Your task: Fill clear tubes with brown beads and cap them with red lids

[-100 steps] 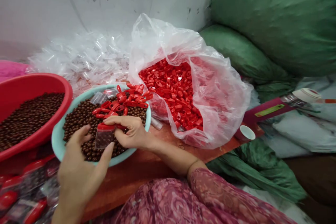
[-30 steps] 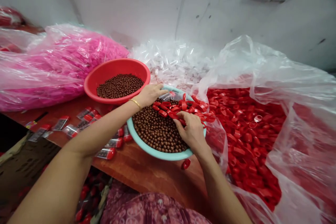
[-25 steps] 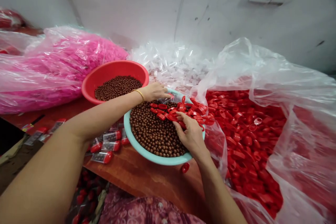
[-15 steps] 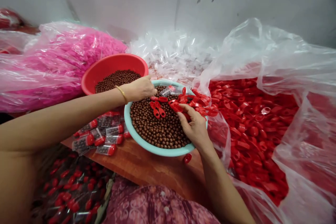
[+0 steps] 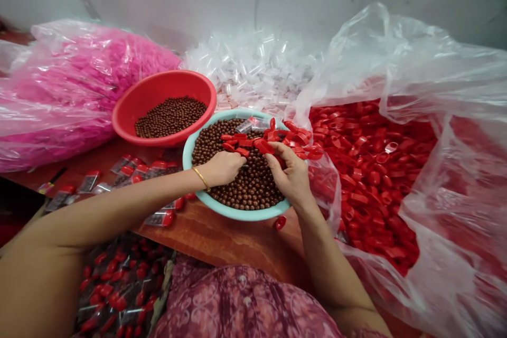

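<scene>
My left hand (image 5: 222, 168), with a gold bangle (image 5: 200, 178) at its wrist, rests curled over the brown beads (image 5: 216, 140) in a teal basin (image 5: 237, 215). Its fingertips reach the edge of a heap of red plastic caps (image 5: 241, 142) lying on the beads. My right hand (image 5: 287, 171) is at the far side of the basin, pinching one red cap (image 5: 263, 146) between fingers and thumb. A small clear plastic bag (image 5: 251, 125) lies near the far rim. Whether my left hand holds anything is hidden by its curled fingers.
A red bowl (image 5: 119, 121) of brown beads stands to the left, before a pink-filled plastic bag (image 5: 79, 90). Clear sleeves (image 5: 249, 63) heap behind. A large bag of red caps (image 5: 372, 169) lies right. Filled packets (image 5: 160, 218) and a loose cap (image 5: 280, 223) lie on the wooden table (image 5: 209, 240).
My left hand has moved from the far rim of the basin down onto the beads beside the caps. The red caps have shifted, and the view has tilted slightly.
</scene>
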A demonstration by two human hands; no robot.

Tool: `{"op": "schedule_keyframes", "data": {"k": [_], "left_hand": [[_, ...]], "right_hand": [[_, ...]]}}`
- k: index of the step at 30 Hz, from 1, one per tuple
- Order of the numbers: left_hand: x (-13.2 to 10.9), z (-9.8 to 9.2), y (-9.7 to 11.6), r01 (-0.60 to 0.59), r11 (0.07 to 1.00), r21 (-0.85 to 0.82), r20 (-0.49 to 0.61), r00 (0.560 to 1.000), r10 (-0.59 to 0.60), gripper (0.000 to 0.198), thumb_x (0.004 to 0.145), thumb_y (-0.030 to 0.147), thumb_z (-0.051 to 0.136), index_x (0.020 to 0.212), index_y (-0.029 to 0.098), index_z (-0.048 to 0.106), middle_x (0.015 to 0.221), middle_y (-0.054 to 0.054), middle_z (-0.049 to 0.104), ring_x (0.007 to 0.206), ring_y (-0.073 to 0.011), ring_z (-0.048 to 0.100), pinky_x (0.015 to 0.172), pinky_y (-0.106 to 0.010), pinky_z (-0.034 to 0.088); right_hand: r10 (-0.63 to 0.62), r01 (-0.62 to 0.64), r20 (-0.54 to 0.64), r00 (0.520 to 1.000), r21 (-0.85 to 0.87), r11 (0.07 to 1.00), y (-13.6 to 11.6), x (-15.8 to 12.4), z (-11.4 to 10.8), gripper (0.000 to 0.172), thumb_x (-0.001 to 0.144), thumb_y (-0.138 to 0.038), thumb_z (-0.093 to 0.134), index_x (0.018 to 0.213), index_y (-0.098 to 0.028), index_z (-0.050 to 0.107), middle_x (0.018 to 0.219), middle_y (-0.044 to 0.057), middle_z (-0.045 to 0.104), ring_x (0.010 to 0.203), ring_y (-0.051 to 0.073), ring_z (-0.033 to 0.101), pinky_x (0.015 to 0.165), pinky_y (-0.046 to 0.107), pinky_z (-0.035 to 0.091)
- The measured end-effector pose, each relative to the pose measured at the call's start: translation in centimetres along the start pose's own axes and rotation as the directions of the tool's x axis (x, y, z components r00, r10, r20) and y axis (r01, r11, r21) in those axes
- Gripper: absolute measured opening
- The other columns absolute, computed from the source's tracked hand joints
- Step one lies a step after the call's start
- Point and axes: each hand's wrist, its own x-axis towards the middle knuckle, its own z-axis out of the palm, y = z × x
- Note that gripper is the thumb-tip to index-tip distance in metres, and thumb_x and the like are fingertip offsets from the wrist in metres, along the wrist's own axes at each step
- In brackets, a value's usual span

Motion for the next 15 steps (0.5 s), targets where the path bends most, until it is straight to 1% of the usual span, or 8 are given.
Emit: {"op": "schedule_keyframes", "data": {"k": [2, 3, 5, 7, 9, 10, 13, 15], "left_hand": [[0.7, 0.3, 0.0, 0.047, 0.963, -0.265, -0.058, 0.996, -0.065, 0.017, 0.082, 0.012, 0.044, 0.089, 0.01, 0.06, 0.092, -0.012, 0.067, 0.086, -0.0235, 0.063, 0.079, -0.036, 0.048], [0.9, 0.4, -0.1, 0.038, 0.905, -0.424, -0.078, 0.994, -0.078, 0.014, 0.08, 0.012, 0.048, 0.088, 0.011, 0.059, 0.092, -0.01, 0.067, 0.088, -0.0216, 0.063, 0.081, -0.035, 0.048], [1.1, 0.7, -0.3, 0.0, 0.691, -0.723, -0.098, 0.99, -0.103, 0.013, 0.075, 0.01, 0.054, 0.088, 0.013, 0.057, 0.092, -0.006, 0.066, 0.088, -0.0171, 0.062, 0.084, -0.031, 0.047], [0.9, 0.9, -0.6, -0.026, 0.415, -0.909, -0.086, 0.988, -0.128, 0.02, 0.071, 0.007, 0.056, 0.09, 0.013, 0.055, 0.093, -0.004, 0.066, 0.089, -0.0137, 0.062, 0.086, -0.029, 0.046], [0.4, 0.8, -0.8, -0.045, 0.182, -0.982, -0.072, 0.987, -0.144, 0.024, 0.07, 0.006, 0.059, 0.092, 0.014, 0.054, 0.096, -0.003, 0.066, 0.092, -0.0126, 0.062, 0.089, -0.029, 0.044], [0.0, 0.7, -0.8, -0.057, 0.096, -0.994, -0.071, 0.986, -0.148, 0.024, 0.069, 0.007, 0.061, 0.092, 0.014, 0.054, 0.096, -0.004, 0.066, 0.093, -0.0127, 0.062, 0.091, -0.03, 0.043], [-1.4, 0.2, -0.6, -0.109, -0.067, -0.992, -0.097, 0.983, -0.153, 0.028, 0.068, 0.013, 0.069, 0.091, 0.014, 0.055, 0.098, -0.006, 0.067, 0.096, -0.014, 0.062, 0.094, -0.032, 0.042], [-2.3, 0.0, -0.3, -0.133, -0.161, -0.978, -0.109, 0.983, -0.148, 0.034, 0.067, 0.019, 0.073, 0.096, 0.015, 0.055, 0.098, -0.006, 0.068, 0.094, -0.0144, 0.063, 0.094, -0.033, 0.043]], "right_hand": [[0.016, -0.016, -0.001, 1.0, 0.033, 0.999, 0.2, 0.0, 0.0, 0.025, 0.087, -0.029, 0.052, 0.109, -0.02, 0.059, 0.102, 0.005, 0.07, 0.088, 0.017, 0.066, 0.083, 0.034, 0.053], [0.024, -0.024, -0.004, 1.0, 0.051, 0.998, 0.2, 0.0, 0.0, 0.025, 0.087, -0.029, 0.052, 0.109, -0.02, 0.059, 0.101, 0.005, 0.07, 0.088, 0.017, 0.066, 0.082, 0.034, 0.053], [0.04, -0.038, -0.024, 0.999, 0.086, 0.996, 0.4, -0.1, 0.0, 0.025, 0.087, -0.03, 0.051, 0.109, -0.02, 0.058, 0.1, 0.006, 0.07, 0.086, 0.017, 0.066, 0.081, 0.034, 0.054], [0.056, -0.05, -0.045, 0.997, 0.113, 0.992, 0.5, -0.1, 0.0, 0.026, 0.086, -0.03, 0.052, 0.109, -0.02, 0.058, 0.101, 0.007, 0.069, 0.085, 0.017, 0.067, 0.079, 0.034, 0.054], [0.064, -0.055, -0.06, 0.996, 0.131, 0.99, 0.6, -0.1, 0.1, 0.027, 0.085, -0.029, 0.053, 0.11, -0.019, 0.058, 0.103, 0.008, 0.069, 0.086, 0.017, 0.066, 0.078, 0.034, 0.055], [0.065, -0.056, -0.067, 0.996, 0.136, 0.989, 0.6, -0.1, 0.1, 0.028, 0.084, -0.029, 0.054, 0.11, -0.019, 0.057, 0.104, 0.008, 0.068, 0.087, 0.018, 0.066, 0.077, 0.034, 0.055], [0.077, -0.066, -0.062, 0.995, 0.16, 0.985, 0.6, 0.0, 0.2, 0.027, 0.081, -0.028, 0.058, 0.107, -0.019, 0.059, 0.102, 0.007, 0.068, 0.084, 0.016, 0.066, 0.073, 0.031, 0.055], [0.103, -0.095, -0.025, 0.994, 0.206, 0.974, 0.5, 0.2, 0.2, 0.022, 0.079, -0.029, 0.059, 0.098, -0.019, 0.059, 0.092, 0.004, 0.069, 0.07, 0.013, 0.064, 0.065, 0.027, 0.054]]}}
